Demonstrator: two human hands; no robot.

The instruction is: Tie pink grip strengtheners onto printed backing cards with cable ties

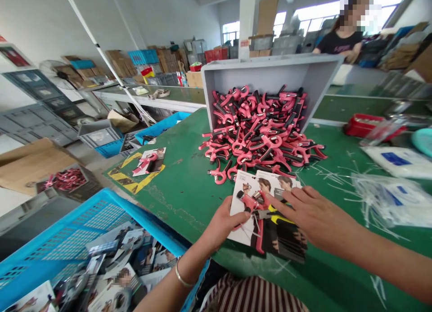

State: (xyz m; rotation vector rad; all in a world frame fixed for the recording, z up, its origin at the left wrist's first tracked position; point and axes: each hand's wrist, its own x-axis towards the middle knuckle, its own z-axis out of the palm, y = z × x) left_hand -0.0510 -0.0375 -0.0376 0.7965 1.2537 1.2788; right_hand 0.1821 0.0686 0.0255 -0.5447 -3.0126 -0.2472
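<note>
Printed cards (pixel 286 244) lie stacked at the front of the green table. A pink-and-black hand tool (pixel 259 240) rests on the top card, with a white zip tie beside it. My left hand (pixel 221 222) grips the tool and the card's left edge, thumb on top. Yellow-and-black pliers (pixel 281 219) lie across the card under my right hand (pixel 312 213), their jaws near my left thumb. My right hand's fingers are curled over the pliers, the index finger reaching towards the tool. Behind the cards, a heap of pink tools (pixel 256 132) spills from a tipped grey bin (pixel 270 68).
Zip ties and plastic bags (pixel 388 204) lie at the right, near a red box (pixel 367 125). A blue basket (pixel 111 213) of carded items stands at the left. One carded tool (pixel 150 161) lies by yellow-black tape. A person (pixel 339 42) stands behind the bin.
</note>
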